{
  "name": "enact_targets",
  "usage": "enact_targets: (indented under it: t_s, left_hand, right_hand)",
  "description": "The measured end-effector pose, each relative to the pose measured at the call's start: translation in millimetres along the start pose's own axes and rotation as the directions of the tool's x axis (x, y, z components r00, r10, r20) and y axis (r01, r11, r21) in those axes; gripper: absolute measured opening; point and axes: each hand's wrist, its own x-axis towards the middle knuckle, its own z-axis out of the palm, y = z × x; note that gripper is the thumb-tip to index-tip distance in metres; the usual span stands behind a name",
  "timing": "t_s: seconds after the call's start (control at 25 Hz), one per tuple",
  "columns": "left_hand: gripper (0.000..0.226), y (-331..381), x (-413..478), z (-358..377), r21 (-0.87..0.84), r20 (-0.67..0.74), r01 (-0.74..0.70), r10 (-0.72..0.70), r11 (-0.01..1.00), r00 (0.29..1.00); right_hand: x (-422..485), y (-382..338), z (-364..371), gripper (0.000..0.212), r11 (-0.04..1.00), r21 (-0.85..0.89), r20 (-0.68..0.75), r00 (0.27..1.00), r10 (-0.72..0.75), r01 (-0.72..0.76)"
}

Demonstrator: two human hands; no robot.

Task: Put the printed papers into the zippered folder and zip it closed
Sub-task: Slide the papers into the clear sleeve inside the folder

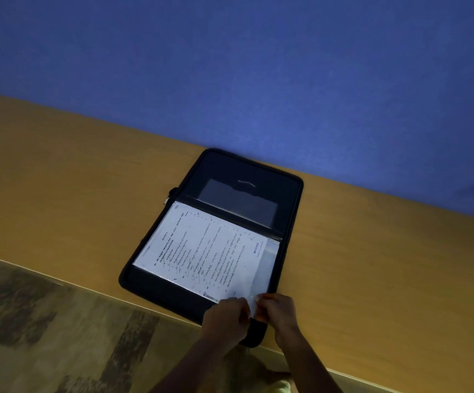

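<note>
- The folder (pixel 286 199) lies open on the desk (pixel 59 180), lid half toward 12 o'clock against the blue wall (pixel 230 66).
- The papers (pixel 201 248) rest on the near half, inside what looks like a clear sleeve (pixel 271 256) showing at their 3 o'clock edge.
- My left hand (pixel 225 319) and right hand (pixel 277 310) both pinch the near corner at 5 o'clock, fingers closed on sleeve or sheet; I cannot tell which.
- I judge the sheets are being seated: I'd keep the sleeve mouth spread with one hand and feed with the other.
- I'd square all edges inside the zip track, so nothing snags when zipping.
</note>
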Motion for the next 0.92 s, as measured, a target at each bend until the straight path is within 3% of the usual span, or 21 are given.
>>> enact_targets:
  t_s: [0.2, 0.36, 0.48, 0.56, 0.8, 0.92]
  left_hand:
    - [0.005, -43.8, 21.8, -50.2, -0.053, -0.154, 0.162, -0.169, 0.985, 0.974]
    - [0.027, -90.1, 41.6, -96.9, 0.012, -0.343, 0.359, -0.333, 0.933, 0.878]
    - [0.049, -118.7, 46.0, -114.8, 0.021, -0.314, 0.562, -0.529, 0.827, 0.789]
    - [0.051, -131.5, 45.8, -118.7, -0.034, -0.289, 0.636, -0.617, 0.771, 0.732]
    - [0.049, -135.1, 48.2, -117.9, -0.064, -0.265, 0.667, -0.657, 0.742, 0.706]
    - [0.047, -135.8, 48.6, -123.8, -0.156, -0.229, 0.703, -0.718, 0.694, 0.657]
  right_hand:
    - [-9.9, 13.6, -10.4, 0.012, 0.969, -0.241, 0.088, 0.996, -0.027, 0.047]
    - [-18.9, 27.8, -11.9, 0.011, 0.924, -0.381, -0.079, 0.995, -0.066, 0.030]
    - [-22.0, 39.1, -16.8, 0.024, 0.896, -0.442, -0.137, 0.990, -0.017, -0.046]
    - [-20.3, 44.1, -17.6, 0.032, 0.891, -0.448, -0.114, 0.993, 0.019, -0.069]
    - [-22.3, 41.2, -6.3, 0.024, 0.912, -0.398, -0.137, 0.989, 0.046, -0.098]
    - [-18.4, 43.0, -16.7, 0.021, 0.936, -0.339, -0.182, 0.983, 0.036, -0.097]
